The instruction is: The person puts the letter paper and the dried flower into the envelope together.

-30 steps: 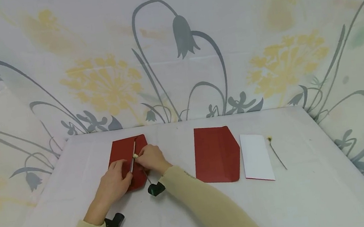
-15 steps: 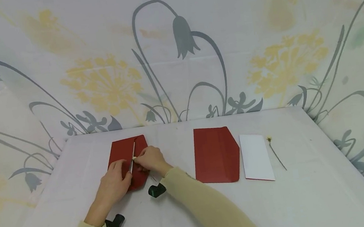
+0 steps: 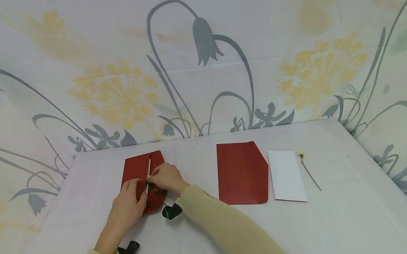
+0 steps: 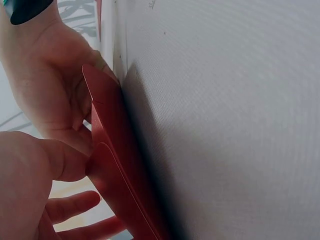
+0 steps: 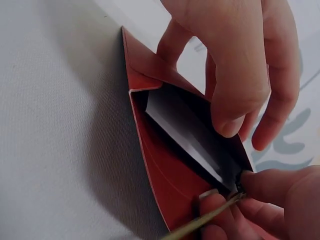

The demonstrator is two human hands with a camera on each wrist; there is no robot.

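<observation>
The red envelope lies at the left of the table, its flap side to the right. My left hand grips its body at the mouth, thumb at the opening and fingers spread on the outer side. Inside the gaping mouth, a white card shows. With thumb and fingertips, my right hand pinches a small dried flower close to its head; its thin stem sticks out below the hand. The flower's head is mostly hidden by the fingers at the envelope's mouth.
A second red envelope lies flat right of centre with its flap unfolded. Beside it are a white folded card and another dried flower. Patterned fabric hangs behind the white-covered table.
My right hand has shifted slightly left toward the envelope's mouth, and the flower's head is now more covered. The left hand keeps its hold on the envelope.
</observation>
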